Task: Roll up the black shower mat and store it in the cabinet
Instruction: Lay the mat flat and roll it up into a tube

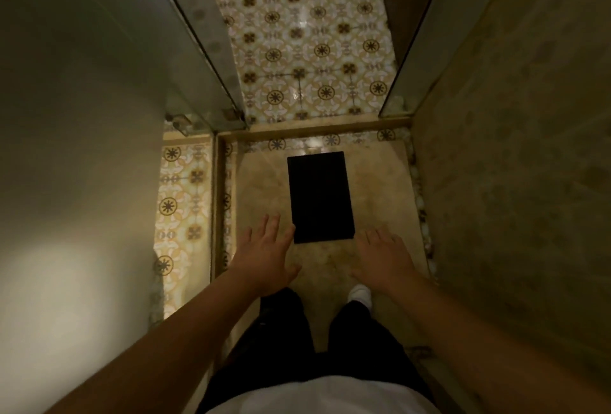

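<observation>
The black shower mat (320,196) lies flat and unrolled on the beige shower floor, its long side running away from me. My left hand (264,255) hovers just left of the mat's near corner, fingers spread and holding nothing. My right hand (383,256) hovers to the right of the near edge, palm down, fingers apart and empty. Both hands are above the floor and apart from the mat. No cabinet is in view.
I stand inside a narrow shower stall with a glass panel (195,50) at left and a tiled wall (515,149) at right. A raised threshold (314,127) separates the stall from the patterned bathroom floor (307,33). My foot in a white sock (360,293) is near the mat.
</observation>
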`<state>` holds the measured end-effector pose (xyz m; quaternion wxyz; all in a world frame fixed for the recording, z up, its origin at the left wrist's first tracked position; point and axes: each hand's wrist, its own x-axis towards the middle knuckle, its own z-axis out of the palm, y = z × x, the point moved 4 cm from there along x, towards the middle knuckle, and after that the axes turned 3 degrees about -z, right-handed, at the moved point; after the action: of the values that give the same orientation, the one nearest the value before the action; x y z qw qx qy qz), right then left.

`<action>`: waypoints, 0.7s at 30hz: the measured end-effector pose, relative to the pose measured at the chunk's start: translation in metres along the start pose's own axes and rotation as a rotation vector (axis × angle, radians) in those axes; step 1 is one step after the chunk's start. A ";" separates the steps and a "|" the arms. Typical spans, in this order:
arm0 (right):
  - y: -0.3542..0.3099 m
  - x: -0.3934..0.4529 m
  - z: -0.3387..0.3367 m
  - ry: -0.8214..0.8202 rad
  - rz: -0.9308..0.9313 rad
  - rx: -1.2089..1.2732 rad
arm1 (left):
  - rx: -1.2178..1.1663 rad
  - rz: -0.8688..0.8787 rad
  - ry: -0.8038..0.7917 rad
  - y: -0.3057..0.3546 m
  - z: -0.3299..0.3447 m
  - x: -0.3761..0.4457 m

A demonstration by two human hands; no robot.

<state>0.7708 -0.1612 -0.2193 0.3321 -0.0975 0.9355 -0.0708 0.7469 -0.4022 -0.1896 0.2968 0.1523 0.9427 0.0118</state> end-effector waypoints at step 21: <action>0.108 0.374 0.360 -0.095 -0.021 0.013 | 0.058 -0.017 -0.182 -0.053 0.418 0.376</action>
<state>0.7003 -0.1663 -0.7444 0.3760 -0.1084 0.9171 -0.0754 0.6755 -0.3706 -0.7488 0.3765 0.1531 0.9131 -0.0321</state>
